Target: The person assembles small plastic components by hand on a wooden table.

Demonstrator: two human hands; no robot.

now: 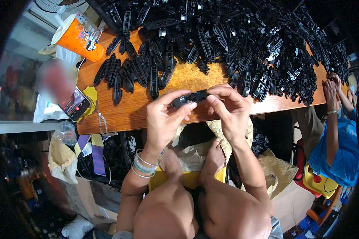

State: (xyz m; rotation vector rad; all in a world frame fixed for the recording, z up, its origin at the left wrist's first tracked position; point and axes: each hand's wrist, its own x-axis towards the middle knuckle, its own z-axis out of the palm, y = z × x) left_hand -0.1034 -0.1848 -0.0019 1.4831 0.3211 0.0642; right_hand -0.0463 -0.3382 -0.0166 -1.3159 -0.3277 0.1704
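A small, elongated black plastic part [184, 99] is held level over the front edge of the wooden table [125, 113]. My left hand [160, 117] pinches its left end between thumb and fingers. At the other end, the thumb and fingertips of my right hand [232, 111] close on its tip. Whether a second, smaller piece sits in the right fingertips cannot be made out. Just beyond my hands lie several similar long black parts [153, 81], loosely spread toward the left.
A large heap of black plastic parts [251, 44] covers the table's back and right. An orange cup [81, 40], a phone [77, 105] and a bead strand [103, 122] are at the left. Another person's hands [331, 91] work at the far right, beside a yellow stool [317, 181].
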